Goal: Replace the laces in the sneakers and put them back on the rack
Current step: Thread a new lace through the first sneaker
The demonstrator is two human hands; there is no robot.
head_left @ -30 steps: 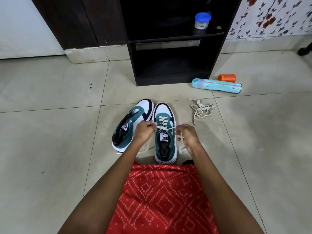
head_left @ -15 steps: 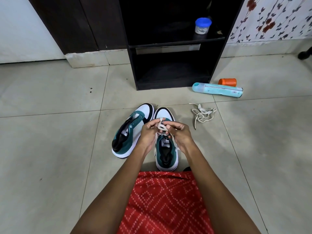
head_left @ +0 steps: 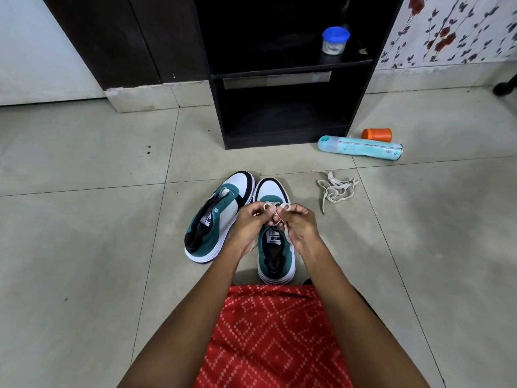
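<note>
Both arms reach forward; left hand (head_left: 249, 222) and right hand (head_left: 300, 224) meet above the right sneaker (head_left: 275, 247), fingers pinching its lace (head_left: 275, 205).

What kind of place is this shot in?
Probably a home, maybe an entryway, seen from floor level. Cues: a pale tiled floor, a low black shelf rack against a wall with floral wallpaper, and a pair of teal-and-white sneakers in front of the rack.

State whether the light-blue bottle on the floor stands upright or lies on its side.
Lying on its side: the bottle has its whole length flat on the floor, one end near the rack.
</note>
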